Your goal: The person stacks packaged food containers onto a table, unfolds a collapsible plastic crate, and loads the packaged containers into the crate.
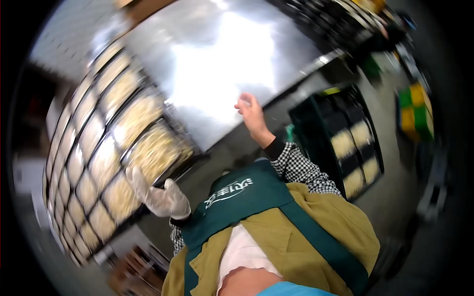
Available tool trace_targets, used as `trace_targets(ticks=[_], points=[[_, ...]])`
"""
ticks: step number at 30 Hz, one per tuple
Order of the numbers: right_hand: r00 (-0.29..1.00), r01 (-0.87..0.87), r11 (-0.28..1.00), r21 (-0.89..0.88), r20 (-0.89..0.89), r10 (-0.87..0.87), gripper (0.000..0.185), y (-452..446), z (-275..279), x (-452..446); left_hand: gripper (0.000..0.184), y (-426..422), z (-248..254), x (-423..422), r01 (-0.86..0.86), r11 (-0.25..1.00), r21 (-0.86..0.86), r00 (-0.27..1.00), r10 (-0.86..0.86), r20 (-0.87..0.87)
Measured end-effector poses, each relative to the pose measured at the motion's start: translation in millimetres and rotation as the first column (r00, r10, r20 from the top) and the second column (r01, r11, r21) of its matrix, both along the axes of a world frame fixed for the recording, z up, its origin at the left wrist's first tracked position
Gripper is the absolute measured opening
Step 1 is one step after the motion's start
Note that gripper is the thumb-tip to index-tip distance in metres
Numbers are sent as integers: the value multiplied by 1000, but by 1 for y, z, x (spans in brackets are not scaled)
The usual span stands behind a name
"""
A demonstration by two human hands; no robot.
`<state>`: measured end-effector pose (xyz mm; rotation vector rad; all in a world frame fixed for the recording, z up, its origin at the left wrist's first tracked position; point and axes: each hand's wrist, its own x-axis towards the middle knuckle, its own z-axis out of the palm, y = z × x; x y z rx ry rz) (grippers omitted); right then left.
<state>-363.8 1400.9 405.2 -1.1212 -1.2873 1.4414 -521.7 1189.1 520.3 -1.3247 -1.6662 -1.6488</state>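
Observation:
My left hand [162, 196], in a thin whitish glove, is at the near corner of a large stack of black trays [111, 170] packed with pale, noodle-like strands under clear film. Its thumb and fingers are apart, close to the end tray [154, 153]; whether they touch it I cannot tell. My right hand [253, 117] is bare and hangs over the front edge of a shiny metal table [207, 118]. Its fingers are loosely bent and apart, with nothing between them.
To the right, a dark green crate [316, 143] holds several black trays of the same pale food [353, 180]. A green and yellow box [414, 111] stands on the floor beyond it. Blurred black items [328, 22] are heaped at the table's far right.

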Motion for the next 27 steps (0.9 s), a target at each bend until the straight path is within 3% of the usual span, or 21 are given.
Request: trace_targets(ticks=[1, 3, 5, 7, 9, 10, 11, 13, 15, 17, 19, 21, 22, 24, 25, 27], points=[[999, 48, 999, -8, 27, -48, 38, 2, -2, 3, 52, 12, -4, -17, 121, 992, 47, 991, -118, -60], [977, 213, 977, 1, 29, -213, 36, 12, -20, 16, 49, 49, -8, -34, 370, 922, 112, 928, -373, 7], [912, 376, 919, 119, 128, -390, 35, -2, -49, 77, 43, 68, -9, -26, 480, 860, -172, 876, -462, 136], [788, 557, 805, 203, 176, -590, 35, -7, -87, 172, 46, 100, -14, 2, 603, 606, -519, 773, -605, 192], [456, 683, 639, 353, 477, -751, 35, -27, -90, 287, 53, 143, -45, 34, 566, 389, -727, 729, -648, 221], [320, 709, 594, 380, 578, -751, 35, -37, -88, 344, 58, 163, -56, 57, 557, 284, -781, 704, -660, 262], [170, 721, 558, 411, 676, -717, 36, -48, -80, 392, 62, 191, -74, 78, 617, 205, -760, 616, -727, 304], [-166, 735, 558, 386, 900, -404, 40, -79, -73, 452, 69, 227, -97, 136, 645, 141, -751, 519, -803, 295], [-81, 793, 588, 163, 983, -164, 45, -102, -65, 493, 68, 266, -118, 206, 674, 91, -733, 424, -860, 283], [4, 774, 634, -19, 1000, 25, 48, -115, -64, 503, 72, 290, -156, 278, 619, 60, -783, 410, -875, 258], [10, 722, 682, -116, 988, 157, 50, -122, -82, 505, 80, 312, -191, 331, 358, 68, -931, 448, -888, 107], [-7, 672, 739, -57, 997, 83, 46, -128, -85, 511, 89, 324, -189, 368, 65, -118, -991, 543, -829, 135], [5, 643, 764, -53, 998, 64, 45, -130, -82, 514, 93, 331, -198, 375, 166, -252, -953, 594, -746, 301], [38, 544, 835, -78, 997, 68, 40, -137, -73, 516, 97, 336, -212, 374, 197, -255, -947, 545, -774, 321], [17, 521, 854, 6, 1000, -17, 34, -135, -75, 516, 98, 340, -212, 371, 199, -264, -944, 519, -788, 330], [194, 519, 853, -55, 979, -55, 35, -135, -57, 529, 103, 343, -205, 368, 242, -296, -924, 481, -791, 379]])
